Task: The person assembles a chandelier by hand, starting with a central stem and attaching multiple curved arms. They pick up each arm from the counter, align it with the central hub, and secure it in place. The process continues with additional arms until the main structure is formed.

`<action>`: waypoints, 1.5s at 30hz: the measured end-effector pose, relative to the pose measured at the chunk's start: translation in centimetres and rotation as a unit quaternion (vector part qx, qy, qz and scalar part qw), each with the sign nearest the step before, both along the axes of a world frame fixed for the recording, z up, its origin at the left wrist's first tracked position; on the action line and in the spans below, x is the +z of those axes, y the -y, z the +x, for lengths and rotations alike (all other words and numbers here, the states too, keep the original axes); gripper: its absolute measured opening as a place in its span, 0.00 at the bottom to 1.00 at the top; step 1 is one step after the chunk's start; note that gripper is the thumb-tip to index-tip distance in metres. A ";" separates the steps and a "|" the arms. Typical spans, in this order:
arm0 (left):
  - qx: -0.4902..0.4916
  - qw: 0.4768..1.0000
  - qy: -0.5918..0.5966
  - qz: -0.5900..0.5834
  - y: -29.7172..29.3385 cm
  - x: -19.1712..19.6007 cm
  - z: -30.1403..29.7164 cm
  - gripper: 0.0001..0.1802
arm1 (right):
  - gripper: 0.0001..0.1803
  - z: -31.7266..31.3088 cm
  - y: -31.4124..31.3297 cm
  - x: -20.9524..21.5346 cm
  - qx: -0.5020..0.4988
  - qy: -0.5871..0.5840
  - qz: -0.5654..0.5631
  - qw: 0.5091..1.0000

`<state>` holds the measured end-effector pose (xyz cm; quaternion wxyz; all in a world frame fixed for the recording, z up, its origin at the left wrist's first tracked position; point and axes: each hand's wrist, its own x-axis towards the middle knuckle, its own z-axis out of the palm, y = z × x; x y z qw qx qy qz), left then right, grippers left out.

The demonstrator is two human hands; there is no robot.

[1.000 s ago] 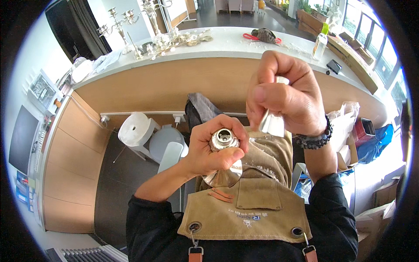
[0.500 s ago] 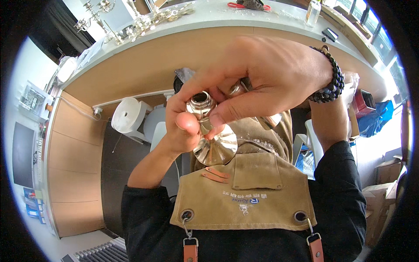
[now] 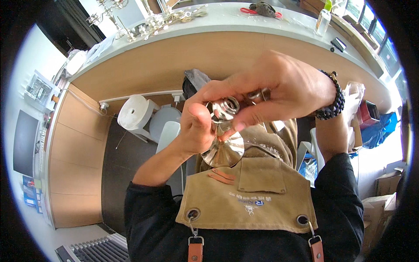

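Where the fingers (image 3: pixel 244 120) of the right hand (image 3: pixel 279 89) close at the picture's centre, a small silver cup-shaped piece (image 3: pixel 226 108) is pinched by its rim, thumb beneath and fingertips above. That piece sits at the top of a silver candlestick part (image 3: pixel 222 139), whose narrow stem runs down to a flared, mirror-bright round base (image 3: pixel 223 152) at 6 o'clock of the pinch. The stem is gripped by the left hand (image 3: pixel 196 124), at 9 o'clock of the cup, with its thumb pressed against the cup's side; both hands are thus clenched on the same object, held in the air above the lap. Whether the cup is joined to the stem or only resting on it cannot be told.

A dark beaded bracelet (image 3: pixel 334 98) is worn on the right wrist, at 3 o'clock of the hands. At 6 o'clock a tan apron (image 3: pixel 257 192) with leather straps is seen over black sleeves, and a crumpled cloth (image 3: pixel 266 142) lies on the lap just behind the base.

Farther out, at 12 o'clock, a long curved bench (image 3: pixel 244 22) with a wooden front crosses the picture. On it, at 11 o'clock, stand more silver candelabra pieces (image 3: pixel 148 19); at 1 o'clock a clear bottle (image 3: pixel 322 19) is set. Below the bench, at 9 o'clock of the hands, a white roll (image 3: pixel 133 112) rests on a pale stool.
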<state>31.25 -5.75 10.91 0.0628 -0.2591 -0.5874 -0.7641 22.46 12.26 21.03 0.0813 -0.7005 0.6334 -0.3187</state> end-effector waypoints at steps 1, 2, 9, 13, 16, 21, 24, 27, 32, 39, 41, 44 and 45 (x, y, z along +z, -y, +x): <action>0.025 0.999 -0.017 -0.019 0.0 0.2 -0.2 0.51 | 0.24 0.0 -0.1 -0.1 -0.001 -0.007 -0.020 1.000; 0.016 1.000 0.002 0.007 -0.1 0.3 -0.1 0.48 | 0.25 0.1 -0.1 -0.3 -0.001 -0.014 -0.040 0.999; -0.063 0.990 0.049 0.119 1.0 0.7 -0.9 0.38 | 0.28 -3.3 0.4 -3.2 -0.022 0.373 -0.040 0.927; -0.040 0.983 0.091 0.156 2.3 -0.4 -2.8 0.29 | 0.25 -10.9 2.8 -5.0 -0.188 0.333 -0.017 0.924; -0.042 0.974 0.163 0.148 4.6 -1.3 -4.9 0.22 | 0.22 -18.1 4.8 -6.0 -0.284 0.234 0.044 0.929; 0.076 0.965 0.170 0.185 8.0 -2.0 -8.0 0.22 | 0.21 -30.8 7.9 -4.9 -0.383 0.116 0.073 0.914; 0.134 0.959 0.153 0.198 9.6 -2.2 -10.0 0.22 | 0.21 -37.1 10.6 -4.0 -0.367 0.074 0.154 0.914; 0.197 0.948 0.180 0.173 10.6 -2.4 -12.2 0.22 | 0.23 -40.7 13.7 -4.6 -0.378 0.033 0.276 0.883; 0.230 0.931 0.214 0.186 12.3 -2.2 -15.1 0.27 | 0.47 -43.2 14.2 -6.3 -0.370 -0.084 0.224 0.898; 0.203 0.945 0.141 0.213 14.0 -3.1 -17.7 0.48 | 0.28 -44.6 12.9 -6.7 -0.327 -0.065 0.217 0.918; 0.248 0.949 0.130 0.147 14.3 -3.5 -18.3 0.51 | 0.24 -44.4 13.0 -6.6 -0.340 -0.049 0.219 0.913; 0.254 0.961 0.087 0.063 15.0 -4.5 -19.2 0.54 | 0.17 -45.0 12.8 -7.0 -0.397 0.103 0.242 0.879; 0.260 0.959 0.099 0.062 15.0 -4.8 -19.4 0.54 | 0.13 -45.3 12.4 -7.2 -0.361 0.080 0.207 0.906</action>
